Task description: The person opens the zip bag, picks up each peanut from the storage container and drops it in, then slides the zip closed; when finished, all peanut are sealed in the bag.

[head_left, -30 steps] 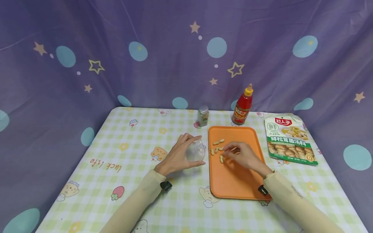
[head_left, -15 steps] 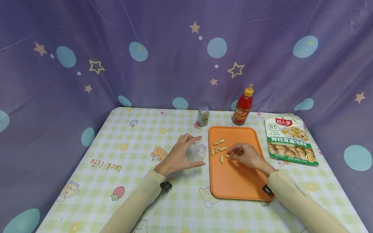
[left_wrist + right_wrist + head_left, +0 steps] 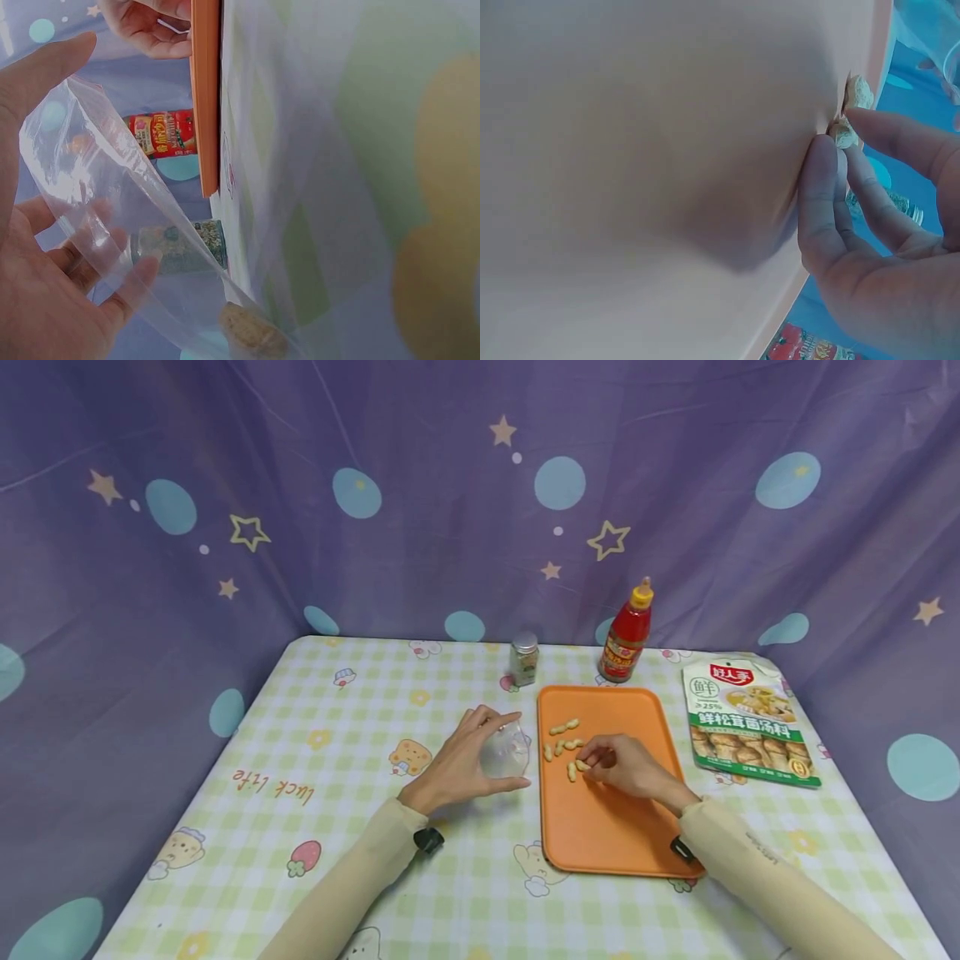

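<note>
In the head view, my left hand [image 3: 457, 767] holds a clear plastic bag [image 3: 504, 752] with thumb and fingers spread wide, its mouth toward the tray. The left wrist view shows a peanut [image 3: 253, 331] low in that bag. My right hand [image 3: 630, 767] is over the orange tray [image 3: 607, 835]. Its thumb and fingertips pinch a peanut [image 3: 844, 136], seen close in the right wrist view. Right beside it lies another unshelled peanut [image 3: 572, 772]. Several more peanuts [image 3: 564, 727] rest near the tray's left edge.
Behind the tray stand a red sauce bottle [image 3: 626, 639] with a yellow cap and a small spice jar [image 3: 523, 660]. A green and white food packet [image 3: 750, 722] lies right of the tray. A checked cloth [image 3: 337, 693] covers the table; a purple curtain [image 3: 450, 568] hangs behind.
My right hand has drawn slightly toward me from the upper peanuts, then shifted a little left, its fingertips now at a peanut beside the lowest one. My left hand and the bag stay put.
</note>
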A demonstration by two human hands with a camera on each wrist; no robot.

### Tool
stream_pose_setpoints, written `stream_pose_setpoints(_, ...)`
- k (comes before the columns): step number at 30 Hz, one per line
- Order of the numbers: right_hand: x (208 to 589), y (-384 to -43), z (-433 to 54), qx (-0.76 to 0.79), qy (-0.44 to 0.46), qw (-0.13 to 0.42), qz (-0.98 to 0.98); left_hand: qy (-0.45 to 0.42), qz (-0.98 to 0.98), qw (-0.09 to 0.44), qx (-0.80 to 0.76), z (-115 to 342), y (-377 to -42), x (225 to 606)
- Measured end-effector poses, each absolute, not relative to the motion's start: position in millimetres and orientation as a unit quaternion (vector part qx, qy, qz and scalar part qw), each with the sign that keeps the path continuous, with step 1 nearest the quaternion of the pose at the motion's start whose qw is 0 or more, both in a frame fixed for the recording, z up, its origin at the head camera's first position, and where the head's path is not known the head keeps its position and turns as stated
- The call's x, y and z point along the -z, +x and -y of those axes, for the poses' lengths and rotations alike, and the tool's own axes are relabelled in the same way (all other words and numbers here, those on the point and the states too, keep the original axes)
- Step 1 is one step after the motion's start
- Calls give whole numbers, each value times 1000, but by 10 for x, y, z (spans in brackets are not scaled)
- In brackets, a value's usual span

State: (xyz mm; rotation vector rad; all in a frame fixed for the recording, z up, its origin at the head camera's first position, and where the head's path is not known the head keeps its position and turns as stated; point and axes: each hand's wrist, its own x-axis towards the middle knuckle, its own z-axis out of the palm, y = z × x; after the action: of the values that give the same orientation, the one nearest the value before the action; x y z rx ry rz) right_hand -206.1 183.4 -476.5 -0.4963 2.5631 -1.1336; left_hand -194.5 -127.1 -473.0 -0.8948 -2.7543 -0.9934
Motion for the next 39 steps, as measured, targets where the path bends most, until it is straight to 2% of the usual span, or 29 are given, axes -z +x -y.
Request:
stream_pose_setpoints(13, 4730, -2039, -1809, 399, -166, 151, -889, -291, 901, 42, 319, 1265, -1946, 4722)
stream_pose_setpoints(22, 4647, -2039, -1740, 395, -188, 109, -893, -290, 903, 42, 314, 1260, -1951, 4732)
stream_pose_setpoints(39, 4481, -1927, -1290, 467, -222, 97, -850, -294, 900, 45, 318, 1264, -1955, 4746)
